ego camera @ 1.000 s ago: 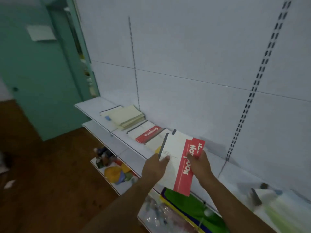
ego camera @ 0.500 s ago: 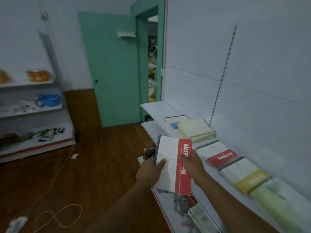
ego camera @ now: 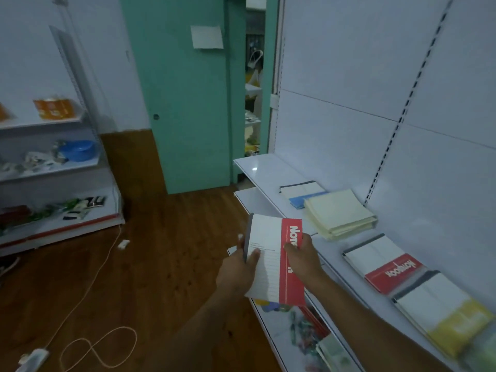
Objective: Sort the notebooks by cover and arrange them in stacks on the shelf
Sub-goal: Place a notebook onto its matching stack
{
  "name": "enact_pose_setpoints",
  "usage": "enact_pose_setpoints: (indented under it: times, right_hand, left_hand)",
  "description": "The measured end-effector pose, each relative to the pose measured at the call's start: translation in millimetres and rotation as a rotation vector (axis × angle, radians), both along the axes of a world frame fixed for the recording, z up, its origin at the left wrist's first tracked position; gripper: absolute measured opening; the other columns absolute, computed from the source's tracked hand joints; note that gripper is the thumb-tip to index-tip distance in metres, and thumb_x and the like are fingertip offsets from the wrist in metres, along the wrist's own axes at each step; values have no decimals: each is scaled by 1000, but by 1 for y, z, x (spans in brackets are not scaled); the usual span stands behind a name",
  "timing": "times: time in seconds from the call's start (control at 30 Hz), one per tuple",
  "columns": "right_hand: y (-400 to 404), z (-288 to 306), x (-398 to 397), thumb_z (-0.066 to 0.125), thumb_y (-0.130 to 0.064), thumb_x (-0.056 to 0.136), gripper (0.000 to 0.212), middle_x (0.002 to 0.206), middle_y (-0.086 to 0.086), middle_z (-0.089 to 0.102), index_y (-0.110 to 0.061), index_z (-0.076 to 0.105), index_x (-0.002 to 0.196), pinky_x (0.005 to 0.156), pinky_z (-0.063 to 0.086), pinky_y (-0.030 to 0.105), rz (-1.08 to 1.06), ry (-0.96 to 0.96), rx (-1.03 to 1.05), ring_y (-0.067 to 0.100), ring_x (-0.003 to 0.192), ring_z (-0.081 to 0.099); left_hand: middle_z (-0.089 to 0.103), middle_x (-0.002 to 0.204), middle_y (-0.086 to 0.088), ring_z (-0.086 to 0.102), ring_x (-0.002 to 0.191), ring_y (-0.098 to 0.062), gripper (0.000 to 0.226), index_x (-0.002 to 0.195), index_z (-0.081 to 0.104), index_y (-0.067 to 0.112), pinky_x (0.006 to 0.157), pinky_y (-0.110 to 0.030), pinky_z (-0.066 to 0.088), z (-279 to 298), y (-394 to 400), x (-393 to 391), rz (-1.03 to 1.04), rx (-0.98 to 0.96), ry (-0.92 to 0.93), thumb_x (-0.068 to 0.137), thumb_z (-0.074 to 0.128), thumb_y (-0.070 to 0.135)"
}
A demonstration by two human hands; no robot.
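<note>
At centre frame we hold a red notebook (ego camera: 276, 257) in both hands, left hand (ego camera: 237, 272) and right hand (ego camera: 303, 257) with fingers curled on its edges, beside the shelf (ego camera: 332, 253) where stacks (ego camera: 339, 213) lie at right.

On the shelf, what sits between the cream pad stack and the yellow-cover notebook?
Head view: a red-cover notebook lies flat on the shelf between the cream pad stack and the yellow-cover notebook.

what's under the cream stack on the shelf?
The cream stack partly overlaps a blue-banded notebook lying on the white shelf. Whatever else lies beneath the stack is covered.
</note>
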State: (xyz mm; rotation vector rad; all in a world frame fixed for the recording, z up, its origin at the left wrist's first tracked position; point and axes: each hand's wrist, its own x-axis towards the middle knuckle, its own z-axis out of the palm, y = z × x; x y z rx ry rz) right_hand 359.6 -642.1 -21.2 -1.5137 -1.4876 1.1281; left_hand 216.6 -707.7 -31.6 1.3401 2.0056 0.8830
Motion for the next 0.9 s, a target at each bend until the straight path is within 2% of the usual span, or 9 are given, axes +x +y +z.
enact_pose_setpoints:
  times: [0.07, 0.2, 0.33, 0.43, 0.53, 0.63, 0.7, 0.77, 0.9]
  right_hand:
    - [25, 0, 11, 56, -31, 91, 34, 90, 0, 62, -14, 41, 116, 62, 48, 28, -45, 20, -20, 15, 76, 64]
    - [74, 8, 46, 53, -23, 92, 23, 87, 1, 58, -16, 40, 109, 55, 40, 24, -152, 53, 2, 10, 71, 57]
    - [112, -1, 90, 51, -26, 92, 20, 92, 2, 62, -18, 44, 110, 57, 45, 27, -291, 77, -28, 15, 77, 62]
    - [126, -10, 125, 49, -31, 94, 23, 96, 2, 66, -18, 47, 113, 58, 48, 26, -392, 31, -42, 15, 77, 65]
    - [130, -15, 158, 50, -24, 96, 26, 98, 0, 62, -16, 39, 118, 55, 43, 22, -515, -31, -43, 13, 76, 62]
    - [132, -29, 192, 55, -21, 94, 35, 107, 5, 65, -10, 42, 125, 66, 55, 29, -647, -89, -26, 18, 83, 67]
    - [130, -41, 211, 57, -22, 93, 28, 102, 4, 68, -12, 50, 118, 67, 59, 31, -707, -141, -69, 17, 81, 69]
    - [124, -41, 214, 57, -15, 93, 9, 91, 1, 67, -12, 56, 102, 62, 55, 24, -734, -152, -114, 16, 78, 68]
    - [122, -49, 206, 55, -13, 94, 5, 79, -2, 65, -11, 56, 90, 59, 49, 15, -765, -220, -164, 8, 69, 65]
  left_hand:
    - [58, 95, 7, 61, 83, -10, 35, 104, 46, 24, 69, -21, 49, 0, 32, 8, -28, -10, 13, 95, 35, 56]
    - [62, 105, 1, 61, 87, -11, 34, 111, 46, 20, 80, -33, 57, 7, 96, 36, -127, -4, -52, 96, 39, 50]
    - [54, 105, -2, 53, 82, -11, 28, 116, 36, 13, 66, -24, 47, 17, 147, 73, -223, 8, -136, 96, 49, 27]
    - [56, 106, -5, 56, 83, -16, 35, 119, 32, 14, 71, -27, 47, 11, 177, 103, -363, -53, -203, 93, 54, 18]
    - [58, 108, -8, 54, 89, -16, 44, 128, 32, 9, 74, -23, 42, -2, 203, 132, -563, -86, -139, 91, 56, 12]
    - [59, 122, -12, 57, 102, -18, 45, 130, 36, 7, 82, -21, 42, -15, 229, 162, -720, -83, -108, 90, 59, 10]
    - [58, 123, -11, 57, 106, -19, 43, 127, 41, 5, 84, -20, 42, -25, 245, 181, -783, -66, -95, 89, 60, 7]
    - [58, 118, -9, 56, 101, -16, 39, 125, 44, 4, 81, -18, 41, -33, 256, 197, -826, -50, -60, 89, 60, 5]
    - [60, 113, -9, 59, 105, -24, 33, 117, 50, 6, 86, -33, 50, -56, 277, 221, -926, -20, 90, 85, 61, 6]
